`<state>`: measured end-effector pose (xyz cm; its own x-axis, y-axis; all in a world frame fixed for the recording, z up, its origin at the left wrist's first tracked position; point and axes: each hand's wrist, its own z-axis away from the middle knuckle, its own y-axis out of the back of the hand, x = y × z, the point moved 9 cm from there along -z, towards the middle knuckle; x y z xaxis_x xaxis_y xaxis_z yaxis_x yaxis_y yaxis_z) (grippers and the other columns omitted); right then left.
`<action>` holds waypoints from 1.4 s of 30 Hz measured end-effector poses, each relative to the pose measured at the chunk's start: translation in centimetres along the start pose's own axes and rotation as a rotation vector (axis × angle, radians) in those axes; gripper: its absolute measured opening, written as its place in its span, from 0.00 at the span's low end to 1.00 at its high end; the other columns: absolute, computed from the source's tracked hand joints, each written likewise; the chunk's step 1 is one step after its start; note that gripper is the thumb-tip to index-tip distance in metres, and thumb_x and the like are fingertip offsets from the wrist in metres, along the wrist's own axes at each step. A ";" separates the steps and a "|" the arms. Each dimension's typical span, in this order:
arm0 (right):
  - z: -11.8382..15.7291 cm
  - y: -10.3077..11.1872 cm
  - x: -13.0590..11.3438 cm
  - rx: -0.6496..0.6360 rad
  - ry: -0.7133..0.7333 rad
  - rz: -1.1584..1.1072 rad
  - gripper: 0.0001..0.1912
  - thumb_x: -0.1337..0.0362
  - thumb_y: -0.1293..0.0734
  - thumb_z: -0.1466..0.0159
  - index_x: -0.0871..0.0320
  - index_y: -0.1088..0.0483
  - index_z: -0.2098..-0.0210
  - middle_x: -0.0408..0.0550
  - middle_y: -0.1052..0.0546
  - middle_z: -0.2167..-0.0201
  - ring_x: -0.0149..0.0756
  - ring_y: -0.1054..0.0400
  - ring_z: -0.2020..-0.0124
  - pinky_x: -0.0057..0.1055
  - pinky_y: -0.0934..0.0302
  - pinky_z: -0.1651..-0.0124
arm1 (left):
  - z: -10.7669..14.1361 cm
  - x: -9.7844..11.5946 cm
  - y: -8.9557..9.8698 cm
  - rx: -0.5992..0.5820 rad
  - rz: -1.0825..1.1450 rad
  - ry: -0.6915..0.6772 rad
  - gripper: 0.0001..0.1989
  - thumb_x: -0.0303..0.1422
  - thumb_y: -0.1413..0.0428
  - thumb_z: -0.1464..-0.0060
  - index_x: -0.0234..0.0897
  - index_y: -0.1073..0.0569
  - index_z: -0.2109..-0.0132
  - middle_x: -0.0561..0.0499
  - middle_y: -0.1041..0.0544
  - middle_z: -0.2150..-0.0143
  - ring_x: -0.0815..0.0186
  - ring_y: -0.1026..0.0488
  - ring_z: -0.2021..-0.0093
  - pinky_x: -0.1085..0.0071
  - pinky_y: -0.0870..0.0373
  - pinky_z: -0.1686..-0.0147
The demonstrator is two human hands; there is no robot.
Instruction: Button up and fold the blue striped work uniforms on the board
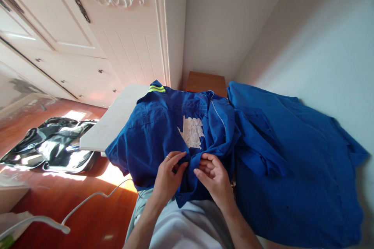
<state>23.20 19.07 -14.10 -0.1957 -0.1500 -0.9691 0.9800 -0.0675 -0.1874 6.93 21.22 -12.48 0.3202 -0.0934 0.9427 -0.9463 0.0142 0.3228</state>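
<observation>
A dark blue work shirt (pixel 152 124) with a yellow-green reflective stripe lies spread over a white board (pixel 117 113), its front partly open. Through the opening a white lacy patch (pixel 193 132) shows. My left hand (pixel 169 175) pinches the shirt's left front edge near its lower part, a ring on one finger. Close beside it on the right, my right hand (pixel 214 179) has its fingers curled round the other front edge, with the thumb on the cloth. A white cord runs along the shirt's right part.
Blue cloth (pixel 292 167) covers a surface at the right by the wall. An open black suitcase (pixel 55 144) lies on the wooden floor at the left. A white cable (pixel 87 198) crosses the lower left. White cabinets (pixel 87 46) and a brown wooden box (pixel 206 82) stand behind.
</observation>
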 end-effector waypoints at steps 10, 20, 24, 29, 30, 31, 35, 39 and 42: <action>-0.1 0.7 -1.1 0.074 0.031 0.006 0.22 0.58 0.24 0.45 0.57 0.30 0.54 0.51 0.20 0.61 0.40 0.23 0.60 0.36 0.27 0.54 | 0.4 2.7 1.5 0.135 0.025 -0.094 0.06 0.34 0.39 0.44 0.38 0.19 0.61 0.49 0.19 0.67 0.67 0.24 0.72 0.74 0.26 0.70; -0.6 0.7 -2.7 0.147 0.058 0.023 0.19 0.58 0.23 0.47 0.57 0.27 0.59 0.50 0.19 0.64 0.39 0.22 0.63 0.33 0.26 0.57 | 0.4 6.0 1.9 0.134 0.074 -0.311 0.10 0.27 0.42 0.42 0.41 0.17 0.57 0.49 0.19 0.66 0.67 0.22 0.67 0.75 0.24 0.67; -0.5 1.0 -2.5 0.198 0.044 -0.003 0.19 0.58 0.22 0.47 0.57 0.26 0.59 0.50 0.19 0.64 0.40 0.23 0.62 0.34 0.26 0.58 | 0.5 5.5 2.0 0.248 -0.012 -0.239 0.06 0.29 0.40 0.43 0.40 0.17 0.61 0.50 0.19 0.67 0.67 0.22 0.69 0.75 0.24 0.68; 0.0 1.1 -2.2 0.252 0.028 -0.023 0.18 0.58 0.23 0.45 0.56 0.26 0.58 0.51 0.19 0.60 0.40 0.23 0.60 0.34 0.27 0.57 | 1.2 6.3 1.8 0.304 -0.109 -0.260 0.07 0.29 0.41 0.42 0.41 0.17 0.60 0.49 0.19 0.67 0.67 0.22 0.69 0.74 0.23 0.66; 0.2 1.1 -2.2 0.258 0.026 -0.023 0.18 0.58 0.24 0.45 0.56 0.26 0.58 0.52 0.19 0.59 0.41 0.23 0.60 0.35 0.27 0.56 | 1.3 6.6 1.7 0.297 -0.122 -0.274 0.08 0.28 0.42 0.41 0.41 0.17 0.60 0.49 0.19 0.66 0.67 0.22 0.69 0.74 0.23 0.66; 0.3 1.1 -2.2 0.263 0.025 -0.026 0.17 0.58 0.24 0.45 0.56 0.26 0.58 0.52 0.19 0.59 0.41 0.23 0.59 0.35 0.27 0.56 | 1.4 6.8 1.6 0.289 -0.132 -0.286 0.09 0.28 0.43 0.41 0.42 0.17 0.59 0.48 0.19 0.66 0.67 0.21 0.68 0.74 0.23 0.66; 0.6 1.2 -2.2 0.257 0.031 -0.048 0.17 0.58 0.25 0.44 0.56 0.25 0.57 0.53 0.19 0.57 0.43 0.23 0.56 0.37 0.27 0.53 | 1.8 7.4 1.4 0.278 -0.150 -0.333 0.11 0.27 0.44 0.40 0.41 0.17 0.57 0.46 0.19 0.65 0.68 0.22 0.69 0.76 0.25 0.68; 0.8 1.2 -1.8 0.226 0.041 -0.049 0.14 0.58 0.30 0.38 0.55 0.25 0.54 0.54 0.21 0.52 0.45 0.25 0.50 0.41 0.29 0.48 | 1.9 7.4 1.1 0.279 -0.201 -0.347 0.12 0.27 0.45 0.39 0.42 0.17 0.57 0.46 0.20 0.65 0.69 0.24 0.71 0.77 0.26 0.69; 0.8 1.0 -1.9 0.202 0.062 -0.024 0.13 0.59 0.30 0.38 0.55 0.25 0.54 0.53 0.21 0.51 0.45 0.26 0.48 0.41 0.30 0.46 | 2.0 7.7 0.9 0.287 -0.222 -0.389 0.12 0.26 0.45 0.39 0.41 0.17 0.57 0.46 0.20 0.65 0.69 0.23 0.70 0.76 0.25 0.67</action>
<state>24.49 18.48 -12.29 -0.2103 -0.0857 -0.9739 0.9463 -0.2680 -0.1808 8.44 18.50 -5.08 0.5263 -0.4265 0.7356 -0.8488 -0.3158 0.4241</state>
